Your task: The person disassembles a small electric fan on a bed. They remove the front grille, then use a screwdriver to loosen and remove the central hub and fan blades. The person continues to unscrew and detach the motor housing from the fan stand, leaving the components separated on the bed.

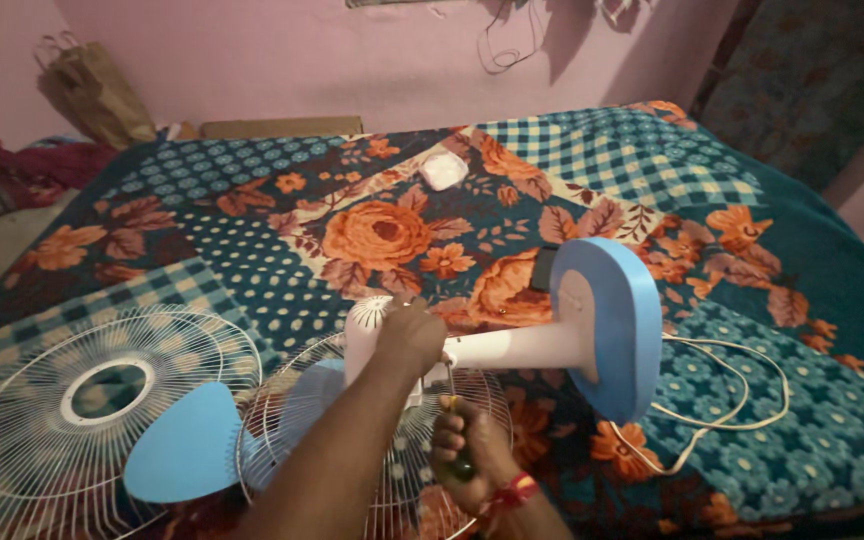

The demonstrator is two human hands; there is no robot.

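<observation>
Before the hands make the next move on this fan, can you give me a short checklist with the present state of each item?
1. Left hand steadies the white motor housing: ok.
2. Right hand grips the screwdriver: ok.
3. Screwdriver tip seated on a screw: cannot tell, hidden by the hand.
4. Fan lies flat on the bed, blue base on its edge: ok.
5. Loose front grille away from the hands: ok.
6. White cord unplugged: cannot tell.

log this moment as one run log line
left hand: on white fan motor housing | right hand: holds screwdriver | fan base: on its side on bedspread
</observation>
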